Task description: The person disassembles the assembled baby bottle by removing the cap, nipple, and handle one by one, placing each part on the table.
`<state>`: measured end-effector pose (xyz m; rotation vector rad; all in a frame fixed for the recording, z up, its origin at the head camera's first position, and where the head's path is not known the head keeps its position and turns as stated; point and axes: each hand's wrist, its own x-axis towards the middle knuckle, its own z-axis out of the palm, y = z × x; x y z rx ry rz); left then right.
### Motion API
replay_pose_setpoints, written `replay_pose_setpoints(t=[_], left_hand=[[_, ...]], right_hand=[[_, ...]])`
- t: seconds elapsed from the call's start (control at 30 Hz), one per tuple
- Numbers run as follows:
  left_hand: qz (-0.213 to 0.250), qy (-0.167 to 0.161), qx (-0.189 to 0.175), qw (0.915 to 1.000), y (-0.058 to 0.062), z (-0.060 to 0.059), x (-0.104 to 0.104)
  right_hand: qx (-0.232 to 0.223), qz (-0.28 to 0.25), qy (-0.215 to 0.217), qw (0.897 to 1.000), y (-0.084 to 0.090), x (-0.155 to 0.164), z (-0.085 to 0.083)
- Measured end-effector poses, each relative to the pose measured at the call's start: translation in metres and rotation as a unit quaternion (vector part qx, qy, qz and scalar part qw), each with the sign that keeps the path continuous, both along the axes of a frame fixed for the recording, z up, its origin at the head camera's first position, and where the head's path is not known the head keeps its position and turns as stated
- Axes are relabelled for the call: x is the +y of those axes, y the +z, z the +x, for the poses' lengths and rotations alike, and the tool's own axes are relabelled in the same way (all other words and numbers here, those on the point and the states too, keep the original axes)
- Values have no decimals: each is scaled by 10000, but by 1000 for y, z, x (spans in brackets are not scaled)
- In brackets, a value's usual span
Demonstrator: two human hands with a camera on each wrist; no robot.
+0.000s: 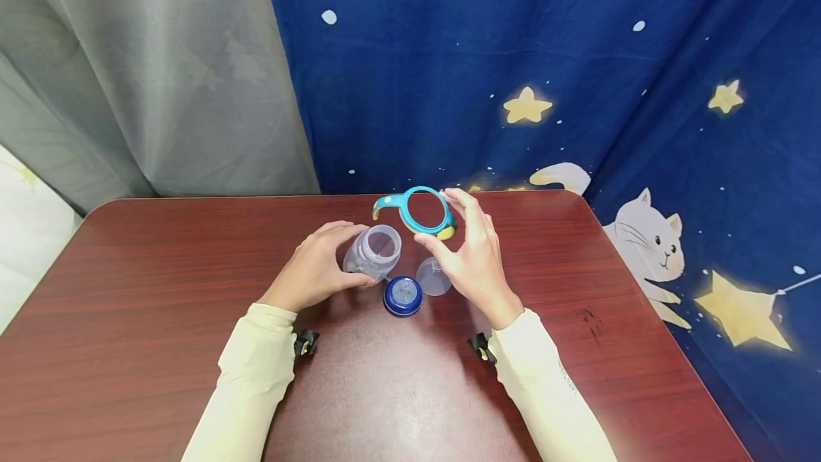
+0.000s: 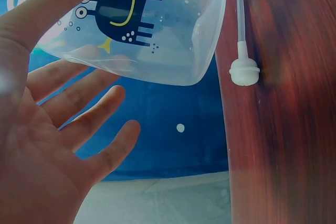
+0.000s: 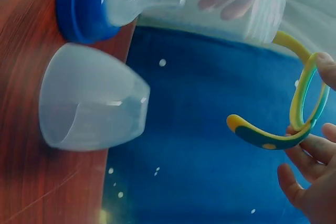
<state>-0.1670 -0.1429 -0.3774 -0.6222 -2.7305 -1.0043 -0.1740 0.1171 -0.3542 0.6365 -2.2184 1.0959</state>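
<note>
Left hand [image 1: 314, 269] grips clear bottle [image 1: 373, 252] mid-bench [image 1: 160, 291], tilted. Right hand [image 1: 471, 255] pinches teal handle ring [image 1: 417, 211] above far edge. Blue nipple collar [image 1: 403, 296], clear cap [image 1: 432, 277] between wrists. No readable writing.

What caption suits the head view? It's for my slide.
Left hand grips clear bottle; right hand holds teal handle ring above.

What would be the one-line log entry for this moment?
left hand: grips bottle, tilted | right hand: holds handle ring near bottle mouth | on table: blue collar, clear cap
</note>
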Motion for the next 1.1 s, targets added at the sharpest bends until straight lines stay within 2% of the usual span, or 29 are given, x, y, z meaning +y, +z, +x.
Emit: replay_pose_setpoints(t=[0.17,0.47,0.7,1.1], left_hand=[[21,-5,19,10000,0,0,0],[64,-7,57,10000,3,2,-2],[96,-39,91,9999,3,3,-3],[95,52,56,9999,3,2,-5]], right_hand=[[-295,166,-230,9992,-10,4,-10],[-990,212,-179,9947,-32,9,-27],[-1497,495,-326,9869,-46,12,-36],[-1862,1010,-246,9770,-56,13,-47]])
